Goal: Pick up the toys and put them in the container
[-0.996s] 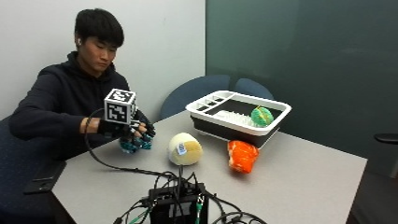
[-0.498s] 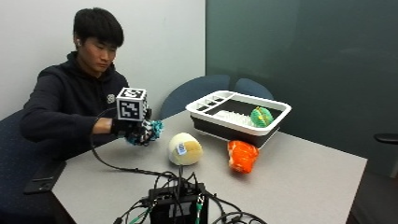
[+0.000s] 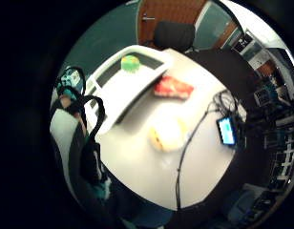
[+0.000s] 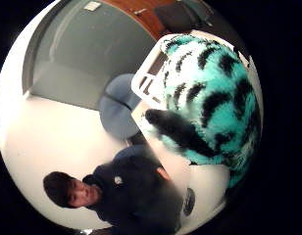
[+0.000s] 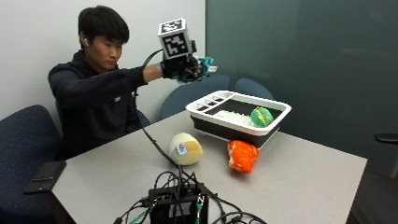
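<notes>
The gloved right hand point(image 5: 183, 67), fingers curled round a teal black-striped plush toy point(image 5: 200, 66), holds it above the desk's point(image 5: 298, 182) far edge.

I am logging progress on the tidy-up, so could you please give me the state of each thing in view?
Gloved right hand: raised above the table, gripping the teal striped plush.
Teal striped plush toy: held in the air.
White container: on the table, open-topped.
Green toy: inside the container.
Orange toy: lying on the table beside the container.
Cream toy: lying on the table.
</notes>
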`<state>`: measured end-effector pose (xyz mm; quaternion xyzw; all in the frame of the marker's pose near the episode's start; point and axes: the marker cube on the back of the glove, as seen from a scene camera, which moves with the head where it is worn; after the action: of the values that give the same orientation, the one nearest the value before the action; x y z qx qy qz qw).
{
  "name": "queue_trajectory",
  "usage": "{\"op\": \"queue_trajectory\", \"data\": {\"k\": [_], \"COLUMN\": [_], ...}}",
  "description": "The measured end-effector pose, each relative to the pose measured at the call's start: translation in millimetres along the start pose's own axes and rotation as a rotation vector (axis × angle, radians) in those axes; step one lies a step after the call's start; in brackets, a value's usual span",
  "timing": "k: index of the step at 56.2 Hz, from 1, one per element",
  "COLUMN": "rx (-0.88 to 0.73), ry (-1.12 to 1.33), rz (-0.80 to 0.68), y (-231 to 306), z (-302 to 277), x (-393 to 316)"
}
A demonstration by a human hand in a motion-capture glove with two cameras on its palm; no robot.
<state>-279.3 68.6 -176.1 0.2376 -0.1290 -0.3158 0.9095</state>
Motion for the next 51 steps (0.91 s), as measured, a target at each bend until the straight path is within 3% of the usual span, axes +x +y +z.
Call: {"op": "queue_trajectory", "data": {"k": [8,16,20,35,40,51], "rx": [0.067,-0.04,-0.122,-0.205,-0.253,-0.338], "ry": [0.03,0.025,0.153,0.261,0.318,0.3], "rz": [0.07,0.264,0.199,0.164,0.253,0.321], "y": [-64.2,-101.9,-94.3,-14.8,16.9,69.8], "z": [9.2,13.0,40.0,18.0,5.6,53.9], "x": [-20.4,12.3,-8.0,33.7,75.7,130.5]}}
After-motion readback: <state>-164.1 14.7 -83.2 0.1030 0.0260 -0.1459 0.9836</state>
